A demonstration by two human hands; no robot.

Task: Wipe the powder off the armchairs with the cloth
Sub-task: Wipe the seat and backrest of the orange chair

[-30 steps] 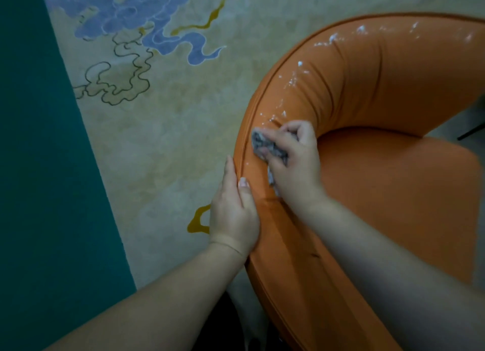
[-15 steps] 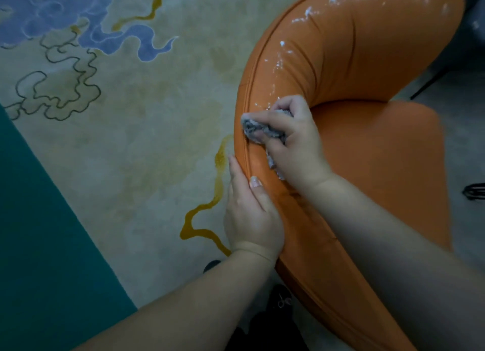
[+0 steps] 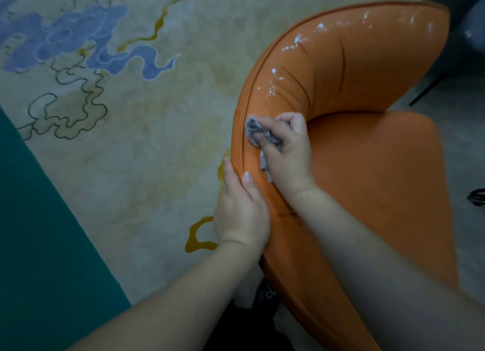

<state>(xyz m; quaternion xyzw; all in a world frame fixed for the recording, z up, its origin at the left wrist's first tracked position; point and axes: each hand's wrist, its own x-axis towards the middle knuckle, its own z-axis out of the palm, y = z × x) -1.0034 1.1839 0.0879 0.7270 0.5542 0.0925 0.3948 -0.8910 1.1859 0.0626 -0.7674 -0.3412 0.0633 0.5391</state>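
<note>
Head: right hand [image 3: 287,151] presses cloth [image 3: 256,130] on armchair [image 3: 367,180].

Both forearms bare, reaching forward from the lower edge of the view and converging. Left hand [image 3: 241,209] laid back-up, fingers straight and together, thumb stretched forward alongside with its nail showing; holding nothing, wrist nearly in line with the forearm. Right hand [image 3: 284,151] farther forward, just beyond the left thumb tip, knuckles up, fingers curled and bunched round a wad of cloth [image 3: 258,132], index finger crossing over it, wrist bent slightly inward. Hands close together, not touching.
</note>
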